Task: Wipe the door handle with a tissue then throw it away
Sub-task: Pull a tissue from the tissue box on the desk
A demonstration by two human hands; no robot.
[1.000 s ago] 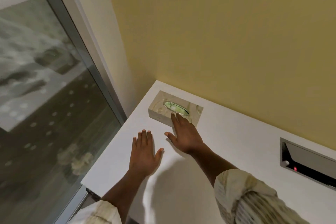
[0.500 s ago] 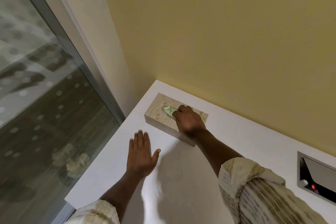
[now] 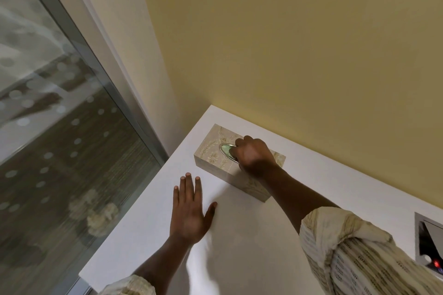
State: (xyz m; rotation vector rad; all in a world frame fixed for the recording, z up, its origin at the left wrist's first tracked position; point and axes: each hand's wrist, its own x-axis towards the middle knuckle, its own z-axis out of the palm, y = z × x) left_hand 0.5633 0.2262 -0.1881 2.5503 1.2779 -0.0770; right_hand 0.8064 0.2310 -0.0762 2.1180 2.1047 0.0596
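So there's a beige patterned tissue box [image 3: 217,151] sitting at the far left corner of a white worktop [image 3: 148,235], close to the yellow wall [image 3: 287,43]. The right hand [image 3: 254,155] is on top of the box, curled up with its fingers [image 3: 237,145] dug into the oval slot [image 3: 226,149] on top. They're bunched together in there, but honestly can't tell if they've actually got hold of a tissue, since no tissue shows outside the slot. The right forearm crosses over the near right end of the box, with a striped cream sleeve [image 3: 359,254] pushed up the arm.

The left hand [image 3: 191,211] is flat on the worktop, palm down, just near of the box and not touching it. Its fingers are straight and side by side, thumb sticking out to the right, holding nothing.

On the left there's a glass panel [image 3: 55,139] with a grey metal frame. At the right edge a metal recessed panel [image 3: 429,242] is set into the worktop, with a little red light glowing in it.
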